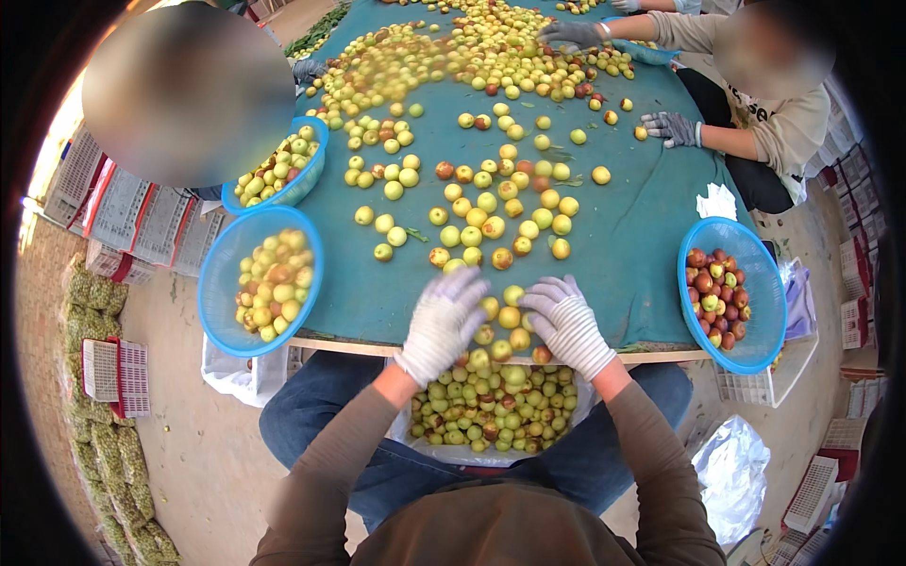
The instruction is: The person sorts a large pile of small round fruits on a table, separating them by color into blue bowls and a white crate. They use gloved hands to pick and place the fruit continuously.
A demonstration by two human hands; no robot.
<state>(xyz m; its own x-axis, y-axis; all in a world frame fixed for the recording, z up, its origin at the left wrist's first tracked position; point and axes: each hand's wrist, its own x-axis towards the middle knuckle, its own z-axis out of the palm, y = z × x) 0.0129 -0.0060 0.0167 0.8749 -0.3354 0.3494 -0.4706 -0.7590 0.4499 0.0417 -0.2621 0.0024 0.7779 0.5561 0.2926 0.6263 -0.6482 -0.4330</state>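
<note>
My left hand (447,317), in a pale knitted glove, lies over the table's near edge with its fingers spread beside several yellow-green jujube fruits (509,317). Facing it from the right, my right hand (566,320) wears a matching striped glove, fingers apart and fingertips touching or close to the same fruits. Neither palm shows. Below the edge, between my knees, a lined crate holds many fruits (495,410). More fruits (488,212) lie scattered ahead on the green cloth (601,240).
Blue plastic baskets of fruit stand at the left (318,283) and right (784,311) table corners, another (322,152) behind the left one. Co-workers sit at both sides; one gloved hand (672,129) rests at the right. A large fruit pile (488,49) covers the far part.
</note>
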